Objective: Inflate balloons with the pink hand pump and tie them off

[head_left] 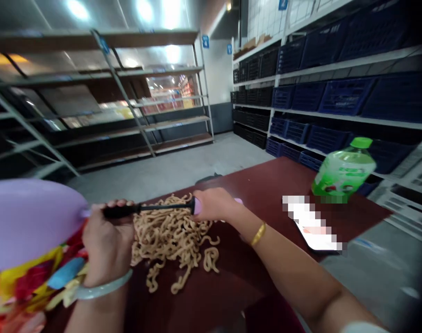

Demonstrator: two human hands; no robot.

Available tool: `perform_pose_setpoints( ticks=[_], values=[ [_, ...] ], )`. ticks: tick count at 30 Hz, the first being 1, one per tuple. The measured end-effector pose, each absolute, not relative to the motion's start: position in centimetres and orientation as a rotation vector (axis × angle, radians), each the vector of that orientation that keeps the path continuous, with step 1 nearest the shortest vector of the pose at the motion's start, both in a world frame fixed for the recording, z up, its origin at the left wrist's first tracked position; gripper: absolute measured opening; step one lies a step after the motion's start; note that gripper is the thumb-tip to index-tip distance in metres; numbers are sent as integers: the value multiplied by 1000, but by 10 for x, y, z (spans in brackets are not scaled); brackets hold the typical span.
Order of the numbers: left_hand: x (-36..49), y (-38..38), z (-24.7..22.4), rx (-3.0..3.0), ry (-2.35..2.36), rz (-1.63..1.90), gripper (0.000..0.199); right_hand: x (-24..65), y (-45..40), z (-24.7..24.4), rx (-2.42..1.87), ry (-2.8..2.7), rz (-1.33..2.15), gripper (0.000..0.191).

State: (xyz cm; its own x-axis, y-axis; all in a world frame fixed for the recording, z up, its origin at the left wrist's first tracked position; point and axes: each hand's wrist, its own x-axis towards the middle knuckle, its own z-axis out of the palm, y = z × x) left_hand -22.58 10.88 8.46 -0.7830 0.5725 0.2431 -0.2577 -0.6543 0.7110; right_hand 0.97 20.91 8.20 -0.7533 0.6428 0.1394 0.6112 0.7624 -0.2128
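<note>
A balloon hand pump (pixel 165 206) lies level between my two hands, its dark rod drawn out. My left hand (pixel 108 238) is wrapped round the black end. My right hand (pixel 214 203) grips the pinkish-purple body on the other side. Just left of my left hand is a blown-up purple balloon (pixel 34 222), its neck close to my fingers; whether it sits on the pump's nozzle is hidden. Under the pump lies a heap of tan curly strands (pixel 172 240). Flat balloons (pixel 40 275) in several colours lie by my left wrist.
On the dark red table (pixel 263 185) a phone (pixel 311 226) lies at the right, near a green-capped bottle (pixel 346 169). Shelves with blue crates (pixel 346 97) line the right wall. Metal racks (pixel 138 120) stand at the back left, beyond the grey floor (pixel 183 162).
</note>
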Motion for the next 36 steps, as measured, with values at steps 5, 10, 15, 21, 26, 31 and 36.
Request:
perform_pose_setpoints(
  ticks=[5,10,15,21,26,31,36],
  values=[
    [-216,113,80,570,843,2400,18,3,206,71,-948,-2696,157,48],
    [-181,121,61,538,814,2330,17,-5,199,61,-923,-2643,188,47],
    [-144,126,43,553,830,2252,13,-9,192,56,-888,-2615,219,41],
    [-138,123,44,516,868,2233,13,-12,185,58,-877,-2569,283,37],
    [-161,117,61,534,810,2268,10,-11,186,64,-881,-2570,294,37],
    [-207,110,80,436,804,2438,15,-6,196,68,-938,-2640,292,47],
    [-224,107,84,428,775,2447,15,-3,201,67,-932,-2652,236,51]
  ],
)
